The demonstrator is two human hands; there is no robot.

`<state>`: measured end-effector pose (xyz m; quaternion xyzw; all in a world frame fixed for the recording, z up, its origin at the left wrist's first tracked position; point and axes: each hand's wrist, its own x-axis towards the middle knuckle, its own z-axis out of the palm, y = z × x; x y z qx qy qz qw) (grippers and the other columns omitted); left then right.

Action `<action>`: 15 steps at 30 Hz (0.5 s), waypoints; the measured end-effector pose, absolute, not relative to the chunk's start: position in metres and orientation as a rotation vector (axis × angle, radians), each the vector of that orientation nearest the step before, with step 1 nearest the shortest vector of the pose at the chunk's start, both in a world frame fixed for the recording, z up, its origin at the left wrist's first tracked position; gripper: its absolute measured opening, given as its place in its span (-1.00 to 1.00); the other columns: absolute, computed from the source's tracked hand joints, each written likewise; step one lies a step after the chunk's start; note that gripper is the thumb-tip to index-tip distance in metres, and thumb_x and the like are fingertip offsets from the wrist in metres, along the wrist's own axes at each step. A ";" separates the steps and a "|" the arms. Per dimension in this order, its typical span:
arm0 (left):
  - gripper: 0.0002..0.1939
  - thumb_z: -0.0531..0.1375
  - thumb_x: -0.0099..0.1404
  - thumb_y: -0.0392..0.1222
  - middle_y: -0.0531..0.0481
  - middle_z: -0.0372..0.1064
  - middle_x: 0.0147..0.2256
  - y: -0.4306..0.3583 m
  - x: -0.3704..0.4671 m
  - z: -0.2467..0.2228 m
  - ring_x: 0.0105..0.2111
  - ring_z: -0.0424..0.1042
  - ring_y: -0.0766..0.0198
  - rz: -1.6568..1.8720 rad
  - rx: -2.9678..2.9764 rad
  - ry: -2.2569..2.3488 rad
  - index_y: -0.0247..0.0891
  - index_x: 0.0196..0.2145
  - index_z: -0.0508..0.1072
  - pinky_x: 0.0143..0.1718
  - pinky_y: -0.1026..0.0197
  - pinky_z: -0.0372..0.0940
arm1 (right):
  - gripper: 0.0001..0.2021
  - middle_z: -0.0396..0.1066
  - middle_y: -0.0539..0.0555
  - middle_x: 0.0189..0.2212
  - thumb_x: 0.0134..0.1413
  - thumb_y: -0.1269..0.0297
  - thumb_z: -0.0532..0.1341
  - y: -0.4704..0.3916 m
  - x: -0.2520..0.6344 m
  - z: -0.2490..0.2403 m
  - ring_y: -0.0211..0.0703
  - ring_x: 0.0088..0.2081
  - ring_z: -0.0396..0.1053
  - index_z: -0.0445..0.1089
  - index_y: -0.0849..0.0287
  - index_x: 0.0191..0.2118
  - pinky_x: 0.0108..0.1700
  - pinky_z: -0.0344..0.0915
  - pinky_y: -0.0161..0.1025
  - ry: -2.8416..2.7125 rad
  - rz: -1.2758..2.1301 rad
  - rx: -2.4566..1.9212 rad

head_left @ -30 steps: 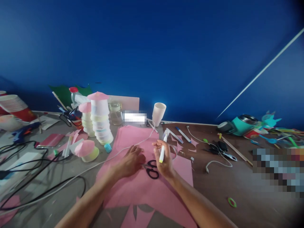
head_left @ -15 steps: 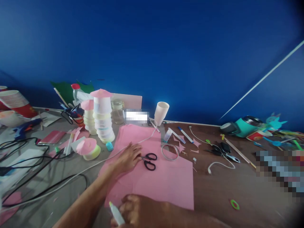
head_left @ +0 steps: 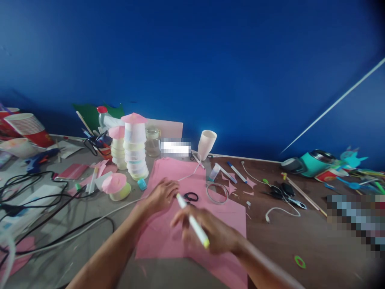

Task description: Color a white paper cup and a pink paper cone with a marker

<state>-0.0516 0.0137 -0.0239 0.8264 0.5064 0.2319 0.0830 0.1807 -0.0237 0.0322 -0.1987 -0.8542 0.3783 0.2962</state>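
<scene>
one red cup holds pens; the right hand loosely grips a marker, the left hand rests half-open on paper.

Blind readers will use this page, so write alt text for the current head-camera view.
The right hand holds a white-and-yellow marker above pink paper, where the left hand rests near black-handled scissors. Behind, on a cluttered table against a blue wall, stand two pink-topped towers of stacked cups.
</scene>
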 end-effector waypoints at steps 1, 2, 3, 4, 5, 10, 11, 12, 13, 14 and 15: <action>-0.72 0.01 0.35 -0.38 -0.10 0.53 -0.08 0.016 -0.054 -0.024 -0.05 0.48 0.16 0.763 2.449 1.575 -0.22 -0.13 0.48 0.15 0.00 0.24 | -0.80 0.56 0.05 -0.25 0.24 0.29 0.12 -0.012 0.179 0.031 -0.18 -0.29 0.53 0.40 0.10 -0.06 -0.25 0.47 -0.25 -2.206 0.991 -0.612; -0.69 0.00 0.32 -0.42 -0.12 0.53 -0.10 0.018 -0.058 -0.023 -0.06 0.48 0.15 0.816 2.424 1.648 -0.24 -0.13 0.48 0.10 0.02 0.28 | -0.77 0.55 0.10 -0.22 0.23 0.36 0.11 -0.002 0.178 0.028 -0.14 -0.24 0.53 0.36 0.12 -0.02 -0.19 0.47 -0.21 -2.148 0.877 -0.700; -0.66 -0.02 0.29 -0.45 -0.14 0.52 -0.11 0.019 -0.062 -0.022 -0.06 0.47 0.14 0.845 2.397 1.717 -0.26 -0.13 0.47 0.06 0.04 0.31 | -0.74 0.53 0.14 -0.19 0.18 0.39 0.14 0.007 0.176 0.022 -0.07 -0.17 0.51 0.34 0.13 0.00 -0.11 0.45 -0.13 -2.153 0.736 -0.767; -0.64 -0.03 0.27 -0.48 -0.15 0.51 -0.11 0.021 -0.066 -0.022 -0.07 0.47 0.13 0.854 2.372 1.779 -0.27 -0.12 0.46 0.01 0.05 0.33 | -0.72 0.52 0.17 -0.19 0.15 0.41 0.17 0.014 0.175 0.014 -0.01 -0.14 0.49 0.33 0.14 0.00 -0.08 0.42 -0.07 -2.200 0.621 -0.811; -0.62 -0.04 0.25 -0.49 -0.16 0.50 -0.12 0.022 -0.070 -0.020 -0.09 0.47 0.13 0.848 2.351 1.830 -0.28 -0.12 0.46 -0.02 0.06 0.34 | -0.69 0.52 0.17 -0.20 0.13 0.44 0.17 0.019 0.175 0.006 0.00 -0.15 0.47 0.32 0.15 0.01 -0.07 0.41 -0.06 -2.267 0.552 -0.850; -0.71 0.01 0.23 -0.45 -0.13 0.50 -0.26 0.020 -0.080 -0.014 -0.22 0.49 0.12 0.708 2.300 1.963 -0.28 -0.23 0.48 -0.13 0.10 0.35 | -0.70 0.49 0.19 -0.11 0.16 0.45 0.17 0.021 0.172 -0.019 0.05 -0.09 0.39 0.32 0.17 0.02 -0.03 0.30 -0.04 -2.574 0.315 -0.882; -0.75 0.04 0.23 -0.42 -0.13 0.50 -0.28 0.019 -0.080 -0.012 -0.22 0.48 0.10 0.666 2.300 1.973 -0.29 -0.24 0.48 -0.12 0.08 0.34 | -0.70 0.49 0.19 -0.12 0.17 0.45 0.16 0.020 0.171 -0.020 0.05 -0.09 0.38 0.33 0.17 0.03 -0.04 0.28 -0.05 -2.606 0.282 -0.897; -0.78 0.06 0.24 -0.38 -0.14 0.50 -0.28 0.017 -0.079 -0.011 -0.21 0.48 0.07 0.624 2.300 1.981 -0.29 -0.24 0.48 -0.10 0.06 0.33 | -0.70 0.49 0.19 -0.14 0.16 0.46 0.15 0.019 0.170 -0.020 0.04 -0.10 0.37 0.33 0.17 0.03 -0.05 0.28 -0.06 -2.624 0.257 -0.907; -0.81 0.09 0.25 -0.34 -0.16 0.50 -0.27 0.015 -0.078 -0.010 -0.19 0.47 0.04 0.585 2.301 1.988 -0.29 -0.24 0.48 -0.07 0.03 0.32 | -0.69 0.49 0.18 -0.17 0.15 0.47 0.15 0.019 0.170 -0.020 0.04 -0.10 0.37 0.34 0.18 0.02 -0.05 0.27 -0.07 -2.632 0.239 -0.911; -0.83 0.11 0.25 -0.30 -0.18 0.50 -0.26 0.014 -0.077 -0.008 -0.17 0.47 0.01 0.554 2.302 1.992 -0.29 -0.23 0.48 -0.05 0.01 0.31 | -0.69 0.49 0.17 -0.19 0.13 0.48 0.15 0.020 0.170 -0.020 0.04 -0.12 0.36 0.34 0.18 0.01 -0.06 0.27 -0.07 -2.629 0.228 -0.908; -0.83 0.13 0.26 -0.26 -0.19 0.49 -0.24 0.012 -0.076 -0.007 -0.15 0.46 -0.01 0.520 2.302 1.997 -0.29 -0.22 0.48 -0.04 -0.01 0.30 | -0.69 0.48 0.17 -0.22 0.11 0.49 0.15 0.021 0.170 -0.020 0.04 -0.13 0.36 0.34 0.19 -0.01 -0.08 0.27 -0.07 -2.617 0.221 -0.899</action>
